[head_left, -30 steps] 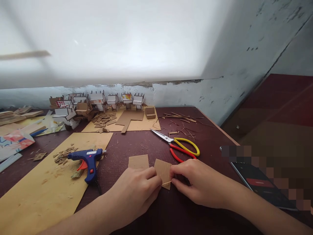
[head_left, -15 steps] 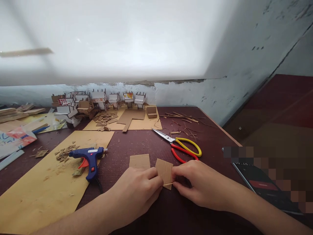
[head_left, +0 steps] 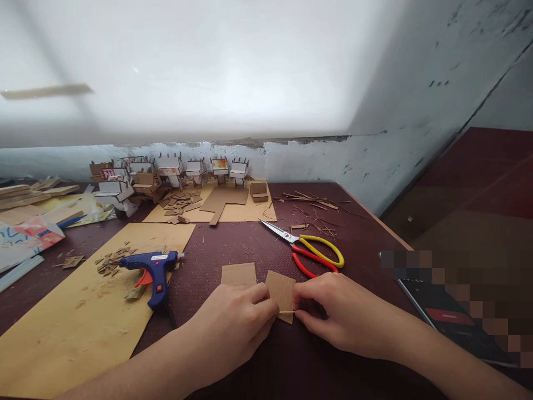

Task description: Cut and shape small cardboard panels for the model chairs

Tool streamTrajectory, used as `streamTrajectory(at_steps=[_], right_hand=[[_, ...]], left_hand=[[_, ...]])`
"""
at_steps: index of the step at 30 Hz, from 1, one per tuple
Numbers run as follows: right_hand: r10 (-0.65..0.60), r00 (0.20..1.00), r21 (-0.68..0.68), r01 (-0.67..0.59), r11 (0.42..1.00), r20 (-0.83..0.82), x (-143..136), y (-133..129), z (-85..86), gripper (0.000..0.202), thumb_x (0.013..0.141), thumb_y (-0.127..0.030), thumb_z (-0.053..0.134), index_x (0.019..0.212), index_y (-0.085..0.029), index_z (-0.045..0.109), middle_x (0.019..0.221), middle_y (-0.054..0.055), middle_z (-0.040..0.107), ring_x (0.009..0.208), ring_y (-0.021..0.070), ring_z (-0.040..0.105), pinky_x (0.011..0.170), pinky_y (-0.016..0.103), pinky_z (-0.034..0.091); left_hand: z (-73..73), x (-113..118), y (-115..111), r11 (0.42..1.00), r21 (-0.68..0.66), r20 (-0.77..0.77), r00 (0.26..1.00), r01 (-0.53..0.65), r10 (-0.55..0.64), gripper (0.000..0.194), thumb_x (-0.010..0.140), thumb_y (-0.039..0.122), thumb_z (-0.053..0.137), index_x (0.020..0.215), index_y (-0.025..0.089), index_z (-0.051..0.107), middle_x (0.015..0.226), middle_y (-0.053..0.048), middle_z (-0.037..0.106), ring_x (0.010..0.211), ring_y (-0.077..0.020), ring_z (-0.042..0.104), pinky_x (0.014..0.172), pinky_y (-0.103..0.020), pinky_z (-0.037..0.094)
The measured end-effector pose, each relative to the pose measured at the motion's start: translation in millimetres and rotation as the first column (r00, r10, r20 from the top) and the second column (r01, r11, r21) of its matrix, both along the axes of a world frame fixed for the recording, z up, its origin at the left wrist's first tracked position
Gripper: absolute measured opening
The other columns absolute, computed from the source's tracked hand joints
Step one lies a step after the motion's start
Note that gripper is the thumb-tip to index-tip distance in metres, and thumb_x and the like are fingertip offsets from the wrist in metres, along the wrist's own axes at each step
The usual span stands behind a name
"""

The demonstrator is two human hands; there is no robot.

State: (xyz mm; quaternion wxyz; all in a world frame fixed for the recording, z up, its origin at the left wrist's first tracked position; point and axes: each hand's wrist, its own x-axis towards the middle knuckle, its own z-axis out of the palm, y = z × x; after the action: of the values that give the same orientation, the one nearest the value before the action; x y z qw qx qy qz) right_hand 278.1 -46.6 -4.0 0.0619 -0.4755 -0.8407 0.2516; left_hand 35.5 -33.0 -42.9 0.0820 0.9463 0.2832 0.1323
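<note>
My left hand (head_left: 247, 319) is closed, its fingertips pinching one end of a thin pale stick (head_left: 286, 312). At the stick's other end, the thumb and fingers of my right hand (head_left: 333, 311) are pinched. Behind the stick, a small rectangular piece of cardboard (head_left: 280, 290) stands between my hands, its right edge against my right fingertips. A second cardboard piece (head_left: 239, 274) lies just beyond my left knuckles, partly covered by them. Scissors (head_left: 287, 233) with one yellow and one red handle lie open beyond my right hand.
A blue glue gun (head_left: 156, 275) rests on a yellow sheet (head_left: 83, 333) at left, near cardboard scraps (head_left: 112, 261). Several small cardboard models (head_left: 169, 166) line the back. Thin strips (head_left: 310, 199) lie at back right. A phone (head_left: 441, 316) is at the right.
Almost nothing differs. The stick between my fingertips looks slightly more level, and the whole view has shifted very slightly.
</note>
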Motion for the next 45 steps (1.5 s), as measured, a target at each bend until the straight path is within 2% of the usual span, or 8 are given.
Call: streamTrajectory(at_steps=[7,16,22,32,45], right_hand=[[-0.026,0.999,-0.003,0.026,1.000,0.027,0.3,0.5,0.5,0.013,0.091,-0.018,0.059,0.081,-0.022,0.067,0.071,-0.001,0.067,0.062,0.0146,0.055,0.055,0.025,0.033],[-0.046,0.999,-0.013,0.046,0.999,-0.001,-0.3,1.8,0.0,0.011,0.092,-0.016,0.058,0.087,-0.023,0.066,0.073,-0.003,0.067,0.064,0.0143,0.057,0.058,0.024,0.034],[-0.009,1.000,0.000,0.009,1.000,-0.006,-0.3,-0.2,-0.4,0.013,0.089,-0.012,0.058,0.081,-0.022,0.062,0.068,-0.003,0.064,0.061,0.0132,0.053,0.057,0.024,0.033],[-0.046,0.999,-0.021,0.046,0.999,0.013,0.3,3.7,-2.0,0.011,0.092,-0.017,0.058,0.085,-0.023,0.064,0.072,-0.004,0.067,0.064,0.0146,0.057,0.058,0.025,0.034],[-0.039,0.999,-0.010,0.039,0.999,-0.007,1.2,2.0,-4.9,0.014,0.089,-0.013,0.058,0.079,-0.022,0.060,0.069,-0.004,0.064,0.062,0.0129,0.055,0.056,0.025,0.032]], left_hand=[[2.7,1.3,-1.6,1.000,-0.025,-0.009,1.000,0.002,-0.002,0.016,0.102,0.021,0.049,0.094,0.024,0.063,0.093,0.001,0.066,0.076,-0.0175,0.067,0.059,-0.032,0.042],[5.9,2.5,-2.4,0.998,-0.052,-0.025,0.999,-0.022,0.021,0.017,0.101,0.021,0.049,0.103,0.025,0.066,0.097,0.000,0.066,0.078,-0.0199,0.068,0.060,-0.033,0.046],[7.3,1.2,-2.4,0.998,-0.055,-0.021,1.000,-0.024,0.023,0.018,0.100,0.020,0.049,0.102,0.025,0.066,0.096,-0.001,0.066,0.075,-0.0194,0.067,0.059,-0.033,0.045],[7.3,0.5,-2.9,0.999,-0.041,-0.028,0.999,-0.030,0.029,0.019,0.101,0.020,0.049,0.107,0.027,0.066,0.096,-0.001,0.065,0.073,-0.0184,0.066,0.055,-0.032,0.040],[14.2,1.4,-2.4,0.995,-0.080,-0.092,0.994,-0.066,0.058,0.021,0.097,0.021,0.051,0.113,0.028,0.063,0.097,-0.001,0.066,0.075,-0.0216,0.068,0.057,-0.033,0.046]])
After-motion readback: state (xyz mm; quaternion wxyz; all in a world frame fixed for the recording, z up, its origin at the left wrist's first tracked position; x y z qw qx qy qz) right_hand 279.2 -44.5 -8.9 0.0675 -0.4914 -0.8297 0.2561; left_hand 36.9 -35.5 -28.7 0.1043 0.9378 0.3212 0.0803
